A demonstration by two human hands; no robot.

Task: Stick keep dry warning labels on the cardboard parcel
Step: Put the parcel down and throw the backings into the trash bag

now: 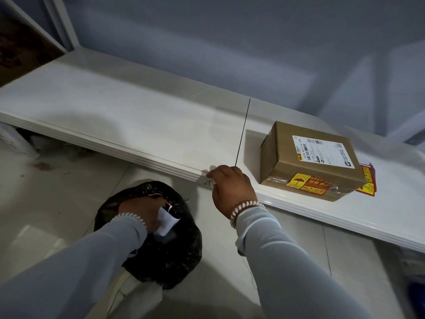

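From your head camera: one black bin bag (161, 249) sits below the white counter (115, 120). Your left hand (142, 212) grips white backing paper (166, 223) over it. Your right hand (230, 189), fingers curled, rests at the counter edge; whether it holds anything, you cannot tell. One parcel (308, 160) sits on the counter, wearing one yellow label (308, 183); spare labels (368, 180) lie beside it.

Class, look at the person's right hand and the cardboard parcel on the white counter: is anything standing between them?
Nothing visible blocks it. The right hand rests at the counter's front edge, and only bare counter lies between it and the cardboard parcel. The left hand is over the black bin bag, holding white paper.
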